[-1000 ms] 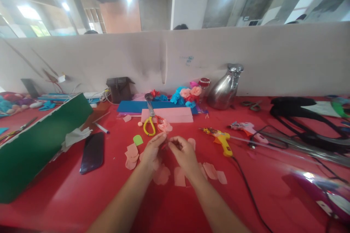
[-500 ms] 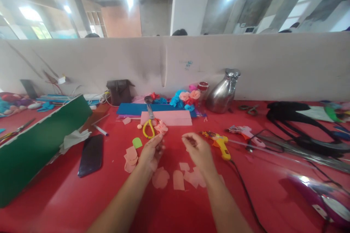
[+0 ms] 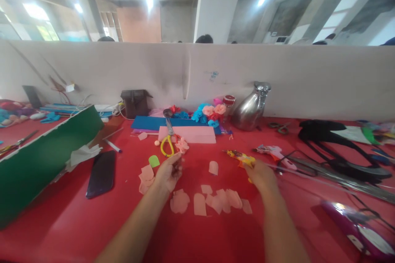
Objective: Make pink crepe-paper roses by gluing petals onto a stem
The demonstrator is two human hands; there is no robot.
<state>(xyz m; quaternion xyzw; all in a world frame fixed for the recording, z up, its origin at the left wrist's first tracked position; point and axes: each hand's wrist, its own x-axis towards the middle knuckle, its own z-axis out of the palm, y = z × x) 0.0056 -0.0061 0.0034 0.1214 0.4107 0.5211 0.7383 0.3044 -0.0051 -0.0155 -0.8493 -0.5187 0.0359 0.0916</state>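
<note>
My left hand [image 3: 170,171] is closed at its fingertips around the base of a pink paper flower [image 3: 182,145]. Right beside the flower lie scissors with yellow handles [image 3: 167,146]. My right hand [image 3: 260,172] is wrapped over the handle of a yellow glue gun [image 3: 242,157], whose nozzle points left over the table. Between my hands lies a single pink paper petal [image 3: 213,168]. More pink petals [image 3: 200,204] are spread nearer to me, and a small stack of petals [image 3: 147,176] sits left of my left hand with a green paper template [image 3: 154,161] at its top.
A phone [image 3: 101,174] and a green board [image 3: 49,164] are on the left. Folded pink paper [image 3: 197,134], paper flowers [image 3: 210,111] and a steel jug [image 3: 251,107] stand at the back. A pink glue gun [image 3: 276,154] and a purple device [image 3: 358,230] lie right.
My right hand has moved right from beside the flower and taken hold of the yellow glue gun. A petal it covered now shows. My left hand stays nearly still with the flower.
</note>
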